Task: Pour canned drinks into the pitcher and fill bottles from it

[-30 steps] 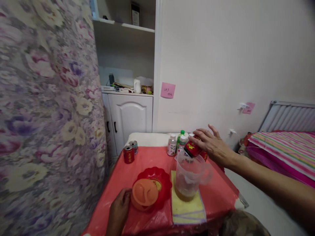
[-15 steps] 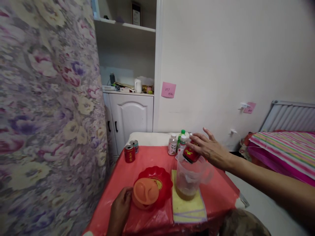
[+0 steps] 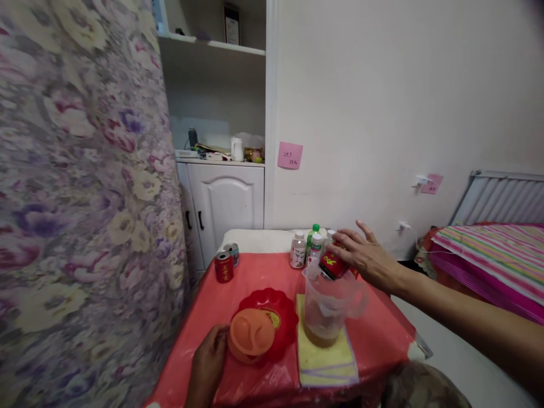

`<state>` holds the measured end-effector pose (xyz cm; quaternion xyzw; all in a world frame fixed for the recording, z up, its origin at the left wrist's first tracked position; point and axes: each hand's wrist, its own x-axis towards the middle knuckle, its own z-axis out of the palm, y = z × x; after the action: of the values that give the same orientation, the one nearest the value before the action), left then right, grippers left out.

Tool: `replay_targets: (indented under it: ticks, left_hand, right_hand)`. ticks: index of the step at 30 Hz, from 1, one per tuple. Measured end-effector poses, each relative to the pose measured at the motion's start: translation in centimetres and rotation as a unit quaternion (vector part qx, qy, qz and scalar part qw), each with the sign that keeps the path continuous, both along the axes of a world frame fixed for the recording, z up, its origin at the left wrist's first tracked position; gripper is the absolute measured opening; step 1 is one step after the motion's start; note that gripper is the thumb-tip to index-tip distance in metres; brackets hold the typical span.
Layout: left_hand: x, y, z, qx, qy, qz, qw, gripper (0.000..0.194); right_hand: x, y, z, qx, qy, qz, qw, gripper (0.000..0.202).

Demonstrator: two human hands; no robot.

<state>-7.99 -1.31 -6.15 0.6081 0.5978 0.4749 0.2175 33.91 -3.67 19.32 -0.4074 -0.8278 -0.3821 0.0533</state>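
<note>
My right hand [image 3: 361, 255] is wrapped round a red drink can [image 3: 332, 264], which is tilted over the mouth of a clear plastic measuring jug [image 3: 325, 311]. The jug stands on a folded yellow cloth [image 3: 327, 371]. Whether anything flows from the can, I cannot tell. At the near left, my left hand [image 3: 210, 354] grips the side of an orange divided bowl [image 3: 251, 334] between thumb and fingers. That bowl overlaps a red scalloped plate [image 3: 287, 323] and hides part of it.
A red can [image 3: 224, 267] and a blue-grey can [image 3: 233, 253] stand at the table's back left. Several bottles, including a white-capped bottle [image 3: 298, 250] and a green-capped bottle [image 3: 313, 235], stand behind the jug. A floral curtain [image 3: 85, 215] hangs on the left.
My right hand and the can have shifted slightly right and up above the jug. My left hand and the orange bowl have stayed in place.
</note>
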Motion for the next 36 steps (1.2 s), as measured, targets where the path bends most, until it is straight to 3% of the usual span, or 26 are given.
replay_targets:
  ticks: [19, 25, 28, 30, 33, 36]
  left_hand:
    - [0.3, -0.4, 1.0, 0.004, 0.007, 0.011, 1.0, 0.026]
    - [-0.1, -0.1, 0.3, -0.004, -0.016, 0.011, 1.0, 0.028]
    - [-0.4, 0.0, 0.2, -0.006, -0.028, 0.009, 1.0, 0.03]
    - [-0.6, 0.0, 0.2, -0.009, -0.032, 0.015, 0.999, 0.032]
    - [-1.0, 0.1, 0.3, -0.012, -0.057, 0.027, 0.998, 0.037]
    - [-1.9, 0.0, 0.7, -0.011, -0.106, 0.047, 0.993, 0.045]
  right_hand:
    - [2.3, -0.3, -1.0, -0.013, 0.078, -0.024, 0.997, 0.056]
    - [3.3, -0.3, -2.4, -0.029, 0.252, -0.031, 0.967, 0.056]
    - [3.7, -0.4, -3.3, -0.074, 0.381, -0.003, 0.922, 0.062]
    - [3.6, -0.8, -3.2, -0.111, 0.48, -0.001, 0.87, 0.067]
    - [3.1, -2.3, -2.4, -0.186, 0.623, 0.008, 0.76, 0.064]
    - [1.9, -4.5, -2.1, -0.271, 0.713, 0.068, 0.643, 0.065]
